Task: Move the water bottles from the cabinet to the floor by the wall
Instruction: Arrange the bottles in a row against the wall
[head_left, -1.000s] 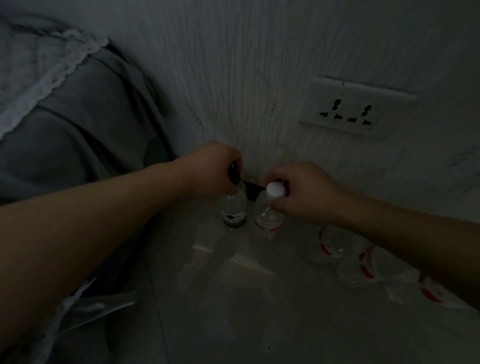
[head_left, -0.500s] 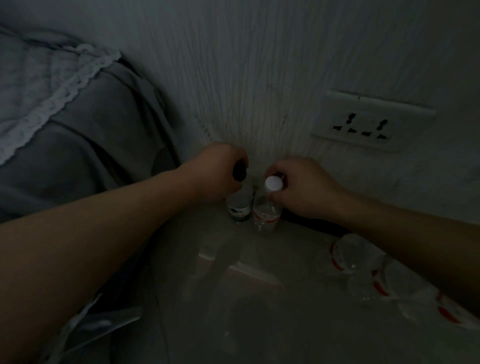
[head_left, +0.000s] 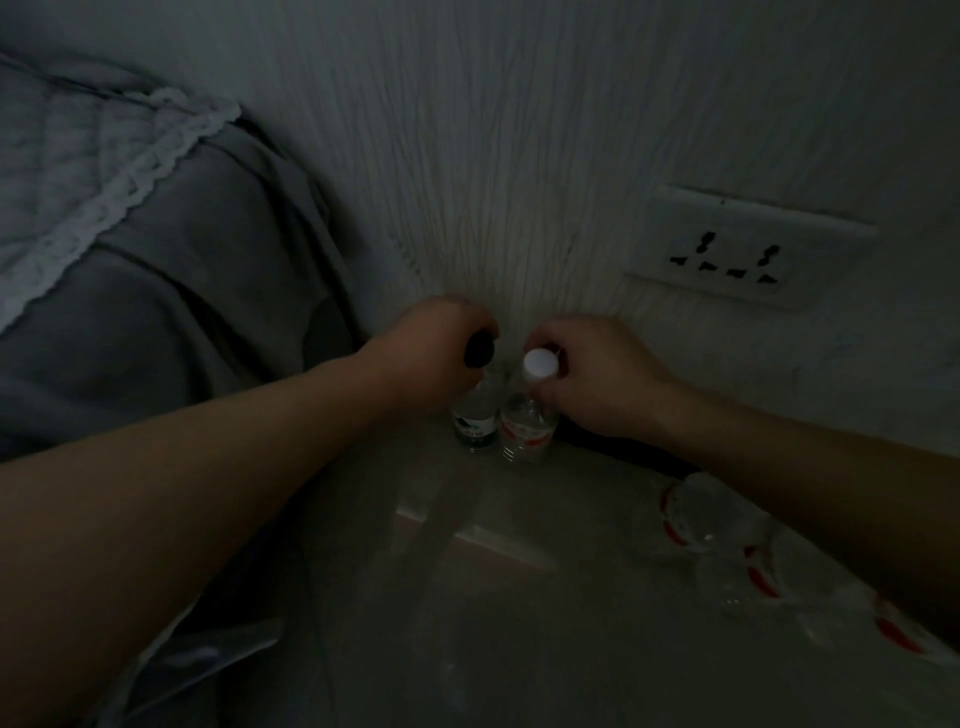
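Two small clear water bottles stand side by side on the floor against the white wall (head_left: 519, 182). My left hand (head_left: 431, 348) grips the neck of the dark-capped bottle with a green label (head_left: 475, 421). To its right, my right hand (head_left: 597, 374) holds the neck of the white-capped bottle with a red label (head_left: 527, 434). Both bottles are upright and touch each other. The room is dim.
Several more clear bottles with red labels (head_left: 711, 519) lie on the floor at the right, under my right forearm. A grey bed cover with white lace trim (head_left: 156, 234) fills the left. A wall socket (head_left: 737, 254) sits at the right.
Both hands with their bottles have moved a little farther toward the wall, and the view has shifted slightly. The grips look the same.
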